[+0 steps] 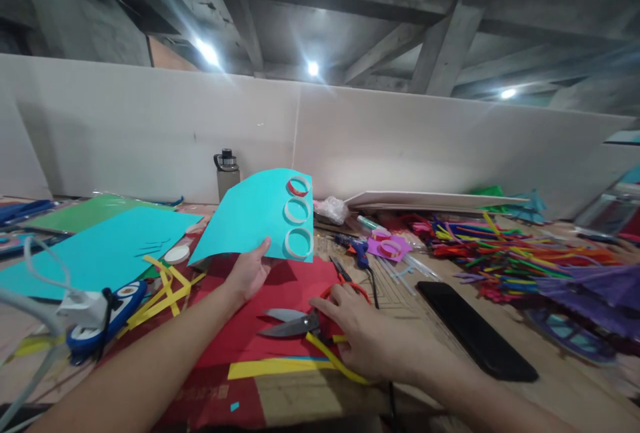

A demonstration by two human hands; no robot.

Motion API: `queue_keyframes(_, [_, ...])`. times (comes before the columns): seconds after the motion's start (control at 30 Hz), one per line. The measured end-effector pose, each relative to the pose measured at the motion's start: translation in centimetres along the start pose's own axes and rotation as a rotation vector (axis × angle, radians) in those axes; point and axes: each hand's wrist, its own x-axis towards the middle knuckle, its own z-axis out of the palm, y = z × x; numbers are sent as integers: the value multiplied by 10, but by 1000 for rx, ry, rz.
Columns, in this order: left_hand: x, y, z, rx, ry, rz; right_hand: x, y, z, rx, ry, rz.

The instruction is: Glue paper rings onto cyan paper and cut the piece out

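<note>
My left hand [251, 272] pinches the lower edge of a cyan paper sheet [245, 216], thumb on top, and holds it tilted up. Three rings stand in a column along its right side: a red-and-white ring [299, 186] at the top, then two pale ones, with the lowest ring [299, 244] nearest my hand. My right hand [357, 326] is closed around the handles of large scissors [287, 324], their blades apart and pointing left. The fingers partly hide the handles. Red paper [240, 340] lies beneath both hands, with a yellow strip [280, 368] along its near edge.
Red-handled scissors [341, 269] and a blue glue gun [360, 253] lie beyond my right hand. A black phone [475, 330] and colourful pipe cleaners [480, 246] are at right. At left are yellow strips [165, 286], a blue power strip [110, 323] and a bottle [228, 176] behind.
</note>
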Motion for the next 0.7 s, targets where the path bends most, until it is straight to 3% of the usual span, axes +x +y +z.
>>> queue_keyframes(0.37, [8,14,9,-21,-28,95,14,3,-20,238,527,78])
queue_keyframes(0.53, [11,15,15,-87,38,144,35,-2,-25,403,594,165])
queue_keyframes(0.7, [20,33,24,-128,126,273,49,-15,-26,583,523,78])
